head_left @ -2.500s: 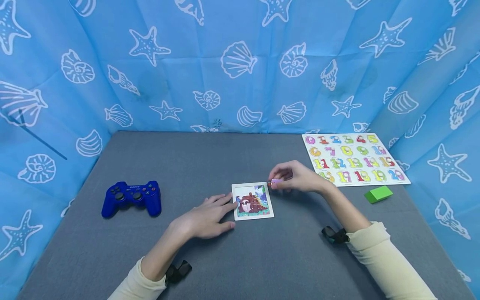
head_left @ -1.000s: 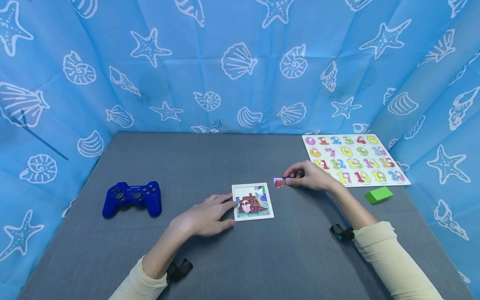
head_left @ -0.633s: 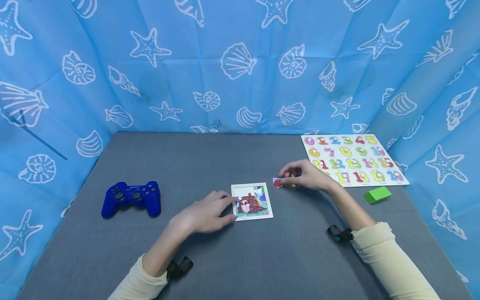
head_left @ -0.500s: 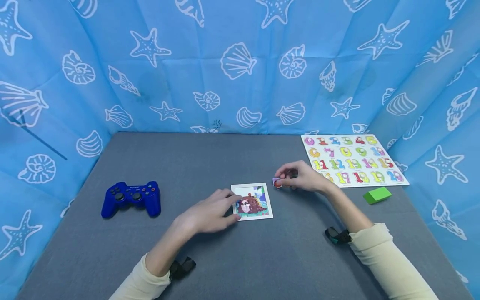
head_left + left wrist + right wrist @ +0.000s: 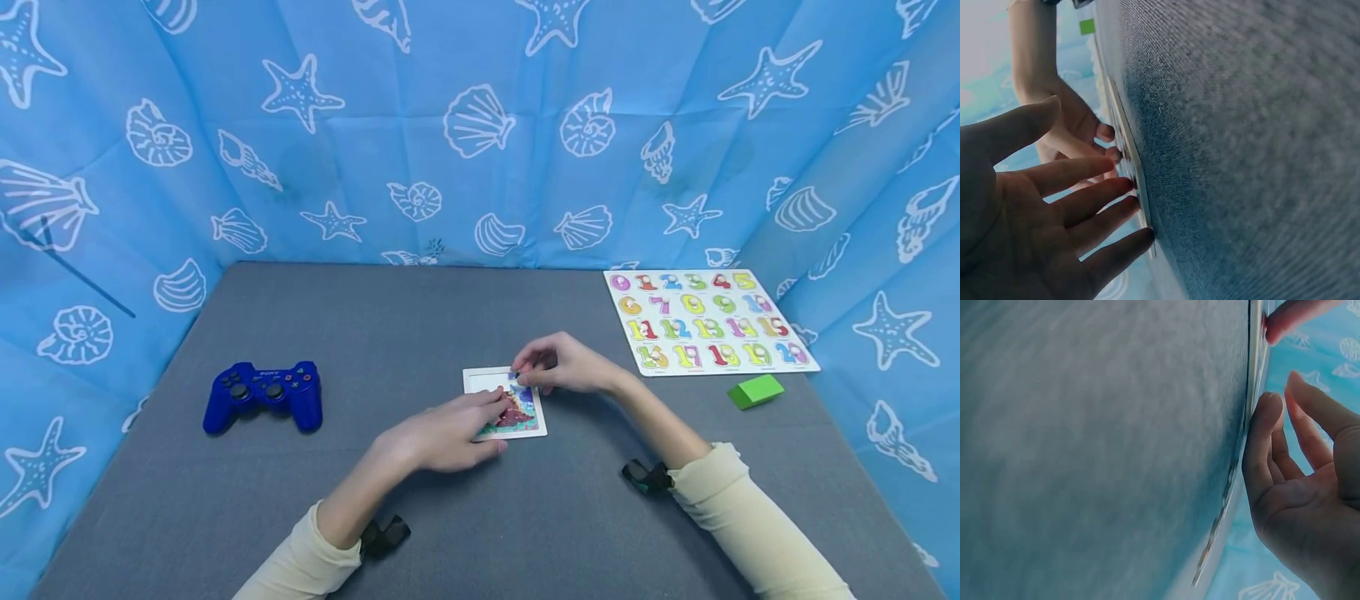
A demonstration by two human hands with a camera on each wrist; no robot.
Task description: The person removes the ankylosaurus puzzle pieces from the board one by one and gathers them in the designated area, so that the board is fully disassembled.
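Item 1: jigsaw tray (image 5: 525, 434), square, white-rimmed, flat on the grey table (image 5: 375, 325). No long axis; sides run close to 12 and 6. Picture partly assembled, partly covered; bare recess (image 5: 483, 382) towards its 11 o'clock.

Item 2: left hand (image 5: 453, 432), entering from 7 o'clock. Fingers extended and slightly spread, tips over the tray's middle; nothing in its grasp.

Item 3: right hand (image 5: 567, 363), entering from 4 o'clock. Fingers bent, thumb and forefinger tips close together at the tray's 1 o'clock corner; whether a piece sits between them cannot be told.

Governing relation, as judged: the recess lies just beside the right fingertips, towards their 9 o'clock, and towards 11 o'clock from the left fingertips. Both hands are at the tray; the left covers more of it.

Item 4: number puzzle board (image 5: 697, 317), at 2 o'clock from the tray; green block (image 5: 756, 391), at 3; blue PlayStation-style controller (image 5: 258, 388), at 9. All well apart from the tray.
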